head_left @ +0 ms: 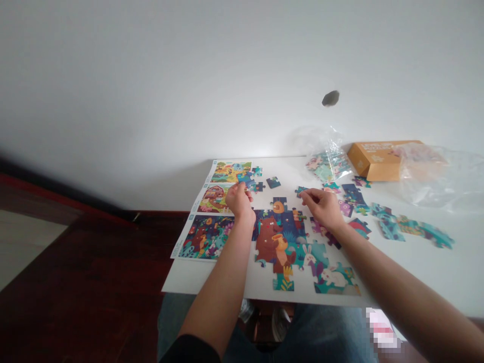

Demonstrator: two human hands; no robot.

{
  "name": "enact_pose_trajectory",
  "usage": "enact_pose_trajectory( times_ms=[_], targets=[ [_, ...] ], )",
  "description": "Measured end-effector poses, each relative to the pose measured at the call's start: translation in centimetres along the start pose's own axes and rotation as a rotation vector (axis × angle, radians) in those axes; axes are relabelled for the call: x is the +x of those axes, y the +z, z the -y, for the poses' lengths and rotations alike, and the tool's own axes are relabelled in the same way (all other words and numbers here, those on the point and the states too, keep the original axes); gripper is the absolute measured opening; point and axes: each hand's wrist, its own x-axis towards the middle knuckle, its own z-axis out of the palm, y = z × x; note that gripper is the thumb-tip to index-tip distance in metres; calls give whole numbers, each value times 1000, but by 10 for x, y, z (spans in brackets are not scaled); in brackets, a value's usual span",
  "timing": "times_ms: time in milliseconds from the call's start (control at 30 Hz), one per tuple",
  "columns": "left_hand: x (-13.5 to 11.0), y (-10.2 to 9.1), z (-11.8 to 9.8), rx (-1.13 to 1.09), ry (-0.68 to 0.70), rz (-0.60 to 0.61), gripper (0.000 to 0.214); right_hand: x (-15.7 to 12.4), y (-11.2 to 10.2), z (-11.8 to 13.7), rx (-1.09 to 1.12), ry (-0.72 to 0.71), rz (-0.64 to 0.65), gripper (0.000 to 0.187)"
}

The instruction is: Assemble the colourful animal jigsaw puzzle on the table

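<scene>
My left hand (240, 200) is over the right edge of the picture sheet, fingers curled together. A blue puzzle piece (245, 177) shows just beyond its fingertips; whether the fingers grip anything is hidden. My right hand (323, 205) pinches a small dark teal puzzle piece (301, 191) at its fingertips, above the right part of the joined puzzle. Between my forearms lies the partly joined puzzle (267, 239), with a brown bear holding a honey pot. White rabbits (335, 277) appear on its lower right part.
Loose pieces lie at the back, like a dark one (273, 182), and to the right, including a teal strip (410, 225). A clear bag of pieces (328, 166) and an orange puzzle box (383, 160) stand near the wall. Another plastic bag (442, 176) and a picture sheet (206, 236) flank the pieces.
</scene>
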Motion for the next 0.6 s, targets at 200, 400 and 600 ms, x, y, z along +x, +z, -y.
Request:
enact_pose_trajectory(
  times_ms=[200,400,600],
  targets=[
    [0,1,1,-3,2,-4,25,0,1,-5,-17,-9,-7,40],
    [-1,1,1,-7,-2,8,26,-1,1,-5,-37,-20,-3,38],
    [-2,1,0,-10,-9,21,28,0,2,-4,-22,-12,7,38]
  ],
)
